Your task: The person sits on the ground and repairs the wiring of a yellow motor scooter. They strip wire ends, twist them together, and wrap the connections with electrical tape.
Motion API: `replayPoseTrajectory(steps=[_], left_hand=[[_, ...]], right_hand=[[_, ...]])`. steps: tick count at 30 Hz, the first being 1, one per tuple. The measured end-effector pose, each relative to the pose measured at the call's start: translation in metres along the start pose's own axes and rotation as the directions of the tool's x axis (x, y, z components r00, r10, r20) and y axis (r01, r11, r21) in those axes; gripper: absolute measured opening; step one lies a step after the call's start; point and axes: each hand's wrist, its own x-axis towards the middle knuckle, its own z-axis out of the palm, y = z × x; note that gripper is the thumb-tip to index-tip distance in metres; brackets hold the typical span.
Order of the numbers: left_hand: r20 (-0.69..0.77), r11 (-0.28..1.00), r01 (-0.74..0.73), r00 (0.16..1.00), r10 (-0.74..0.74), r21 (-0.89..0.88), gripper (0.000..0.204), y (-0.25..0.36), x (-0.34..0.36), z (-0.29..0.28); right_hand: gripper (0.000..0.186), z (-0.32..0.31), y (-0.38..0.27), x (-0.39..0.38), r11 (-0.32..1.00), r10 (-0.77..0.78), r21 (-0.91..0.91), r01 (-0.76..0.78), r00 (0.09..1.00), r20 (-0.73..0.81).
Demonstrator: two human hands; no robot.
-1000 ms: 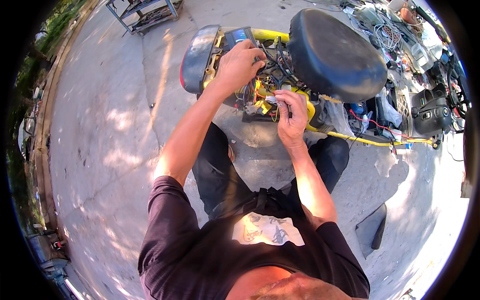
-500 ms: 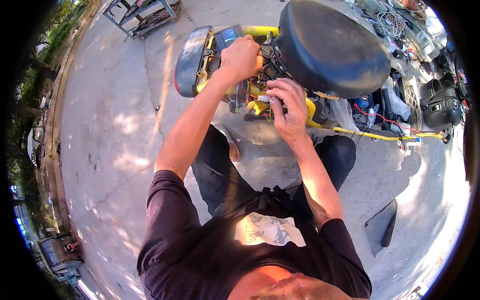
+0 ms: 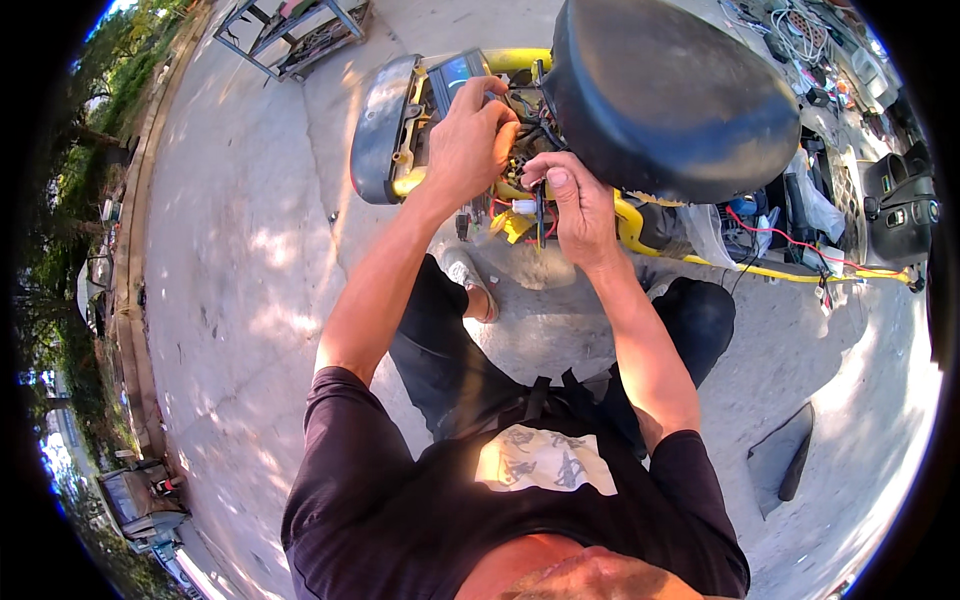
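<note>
A yellow two-wheeler frame (image 3: 630,222) lies across the far side, its wiring (image 3: 535,125) exposed between a dark tail piece (image 3: 384,130) and a black seat (image 3: 670,95). Over the wiring is my left hand (image 3: 466,140), fingers bent and thumb drawn in; whatever they pinch is hidden. To its right, my right hand (image 3: 582,212) has curled fingers and a raised thumb, closed around a thin black cable (image 3: 541,205). A white connector (image 3: 524,206) and a yellow connector piece (image 3: 515,228) hang beside this cable. A dark box with a lit screen (image 3: 457,75) sits beyond my left hand.
A metal cart (image 3: 290,40) stands at the far left. Loose cables (image 3: 800,38) and assorted parts crowd the far right, near a black case (image 3: 900,210). A red wire (image 3: 785,238) runs along the frame. A folded dark sheet (image 3: 785,462) lies at right.
My left hand has shifted slightly left and down, its fingers loosening apart. My right hand has turned, its thumb now up, with the black cable at its fingers. The view has shifted slightly.
</note>
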Motion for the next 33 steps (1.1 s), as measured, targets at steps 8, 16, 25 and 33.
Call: replayPoseTrajectory(steps=[8,16,25,33], left_hand=[[-0.252,0.997,0.032,0.966,-0.049,-0.07,0.011,0.012,-0.03,0.021],[-0.348,0.993,0.065,0.933,-0.094,-0.095,0.01,0.009,-0.033,0.032],[-0.351,0.99,0.05,0.932,-0.094,-0.133,0.01,0.002,-0.034,0.038],[-0.333,0.985,0.082,0.934,-0.128,-0.149,0.01,0.004,-0.037,0.037]], right_hand=[[0.024,0.008,-0.006,0.02,0.931,-0.078,-0.358,0.069,0.997,-0.011],[0.025,0.016,-0.004,0.028,0.808,0.085,-0.583,-0.087,0.996,-0.031],[0.043,0.02,-0.011,0.047,0.752,0.119,-0.647,-0.127,0.991,-0.056],[0.035,0.02,-0.003,0.061,0.676,0.314,-0.695,-0.246,0.949,-0.03]])
